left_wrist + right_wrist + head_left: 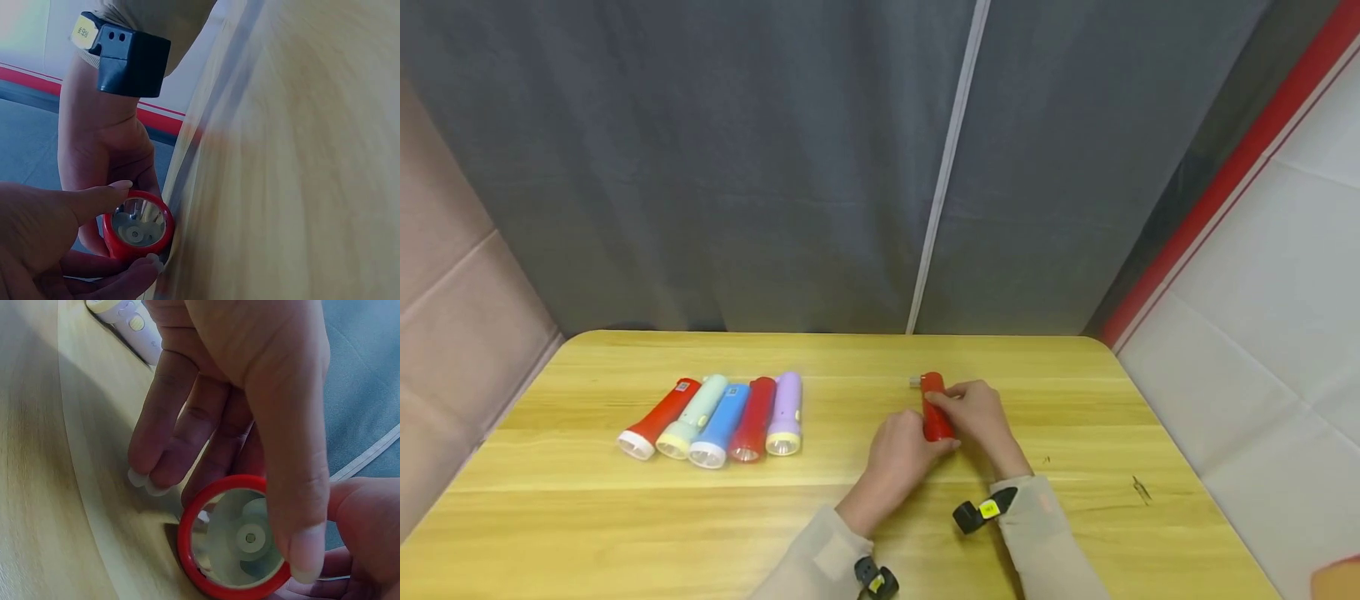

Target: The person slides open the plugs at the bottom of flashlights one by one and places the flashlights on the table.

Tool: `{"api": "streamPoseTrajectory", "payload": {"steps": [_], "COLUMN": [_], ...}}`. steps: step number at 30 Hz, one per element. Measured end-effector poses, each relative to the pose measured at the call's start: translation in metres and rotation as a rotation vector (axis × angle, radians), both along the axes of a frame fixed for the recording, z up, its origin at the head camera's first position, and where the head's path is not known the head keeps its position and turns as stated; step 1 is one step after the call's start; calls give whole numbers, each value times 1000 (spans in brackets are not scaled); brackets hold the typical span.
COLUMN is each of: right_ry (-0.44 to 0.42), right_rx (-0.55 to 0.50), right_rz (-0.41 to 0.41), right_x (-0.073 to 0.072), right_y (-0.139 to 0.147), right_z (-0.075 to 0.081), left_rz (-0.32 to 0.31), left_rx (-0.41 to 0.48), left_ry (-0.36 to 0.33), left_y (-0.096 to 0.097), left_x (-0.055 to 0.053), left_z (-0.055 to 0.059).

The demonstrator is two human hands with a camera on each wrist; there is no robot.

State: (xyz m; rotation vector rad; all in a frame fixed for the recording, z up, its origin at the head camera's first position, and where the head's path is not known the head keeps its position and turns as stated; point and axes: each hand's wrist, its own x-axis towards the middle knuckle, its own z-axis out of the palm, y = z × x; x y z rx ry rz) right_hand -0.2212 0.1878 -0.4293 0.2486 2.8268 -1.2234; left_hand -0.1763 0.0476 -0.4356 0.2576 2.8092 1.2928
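Observation:
Both hands are on a red flashlight at the right of the table, its lens end toward the person. From its far end a small metal plug sticks out to the left. My left hand grips the lens end, thumb and fingers on opposite sides of the red rim in the left wrist view. My right hand holds the body between thumb and fingers. The right wrist view shows the clear lens face on, with the left thumb over one edge and part of the right hand behind.
On the left lie a red flashlight with white rim, a mint one, a blue one, a dark red one and a purple one, side by side. A grey curtain hangs behind the wooden table.

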Motion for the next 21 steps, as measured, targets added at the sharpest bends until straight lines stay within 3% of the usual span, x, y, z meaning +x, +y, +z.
{"api": "streamPoseTrajectory", "payload": {"steps": [21], "right_ry": [-31], "right_rx": [-18], "right_rz": [-17], "right_x": [3], "right_y": [0], "right_z": [-1], "left_rz": [-19], "left_rx": [-24], "left_ry": [53], "left_y": [6], "left_x": [3], "left_z": [0]}}
